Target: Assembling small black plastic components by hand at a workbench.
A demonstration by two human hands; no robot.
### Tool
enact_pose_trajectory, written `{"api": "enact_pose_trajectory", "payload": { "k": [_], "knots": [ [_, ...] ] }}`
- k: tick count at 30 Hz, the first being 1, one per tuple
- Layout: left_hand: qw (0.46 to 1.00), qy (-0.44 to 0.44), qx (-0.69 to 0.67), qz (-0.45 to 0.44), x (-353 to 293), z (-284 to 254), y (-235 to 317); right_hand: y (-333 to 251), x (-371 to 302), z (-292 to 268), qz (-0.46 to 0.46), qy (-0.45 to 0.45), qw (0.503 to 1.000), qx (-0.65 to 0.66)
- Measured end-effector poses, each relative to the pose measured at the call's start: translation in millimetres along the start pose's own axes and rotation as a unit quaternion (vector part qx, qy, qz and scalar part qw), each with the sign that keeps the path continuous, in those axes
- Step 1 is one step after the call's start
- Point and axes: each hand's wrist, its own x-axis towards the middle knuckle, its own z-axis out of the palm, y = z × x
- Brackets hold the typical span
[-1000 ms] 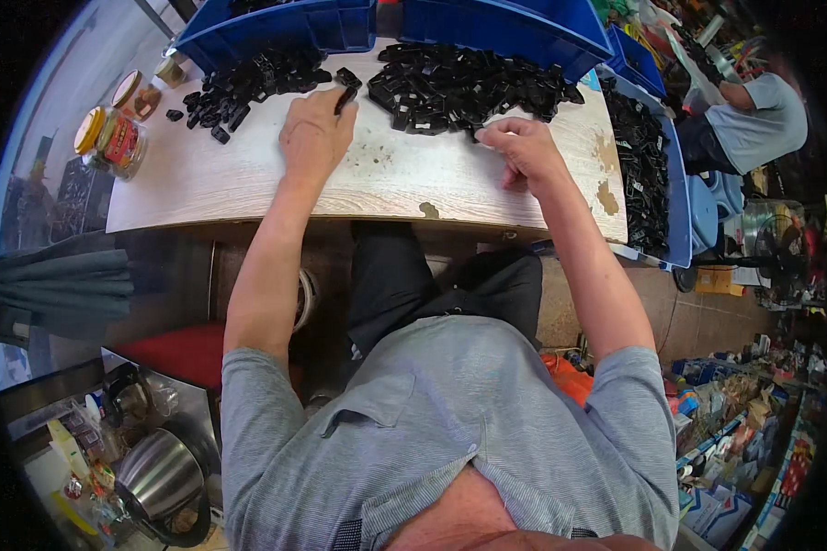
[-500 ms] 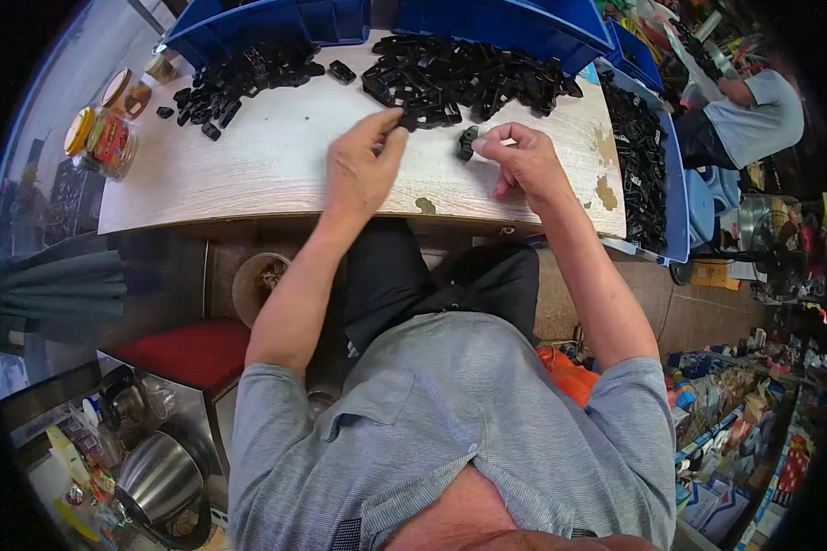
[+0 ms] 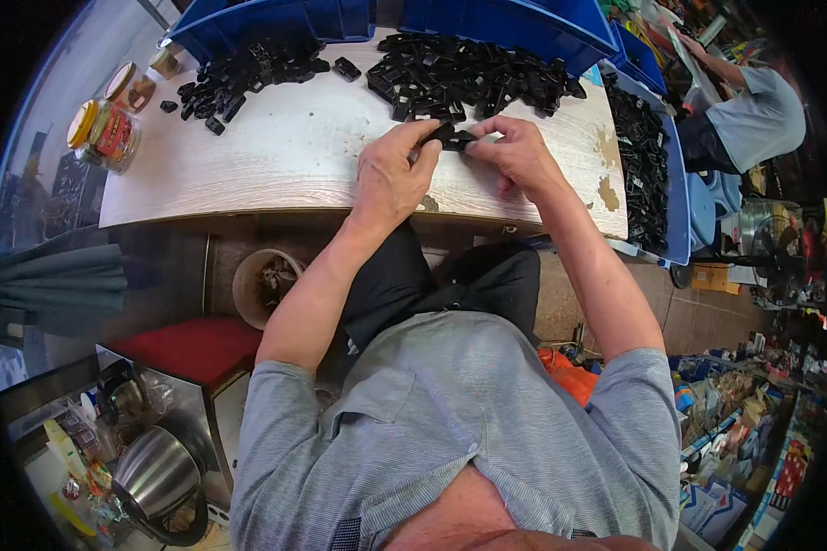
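Note:
My left hand (image 3: 391, 173) pinches a small black plastic part (image 3: 441, 133) between thumb and fingers over the near middle of the table. From the other side, my right hand (image 3: 522, 156) grips a second black plastic part (image 3: 462, 141). The two pieces touch or nearly touch; fingers hide how they meet. Just beyond my hands lies a large heap of black plastic parts (image 3: 473, 73). A smaller pile of black pieces (image 3: 248, 73) spreads to the left, with one loose piece (image 3: 346, 69) between the heaps.
Blue bins (image 3: 276, 23) line the back of the white table (image 3: 248, 174). Jars, one a yellow-lidded jar (image 3: 106, 138), stand at the left edge. A blue crate (image 3: 675, 184) of black parts sits at the right. Farther off, a person (image 3: 753, 110) handles something.
My left hand has moved right, away from the heap's near edge, bringing its black part against or close to the one in my right hand. The right hand has barely shifted.

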Motion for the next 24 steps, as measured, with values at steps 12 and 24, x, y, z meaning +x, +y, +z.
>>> {"api": "enact_pose_trajectory", "payload": {
  "k": [12,24],
  "knots": [
    [0.987,-0.049,0.094,0.121,10,-10,6,-14,-11,2,0.022,0.018,0.999,0.042],
    [0.932,-0.117,0.206,0.273,31,0,-7,-7,-4,2,0.009,-0.013,1.0,0.007]
  ]
}}
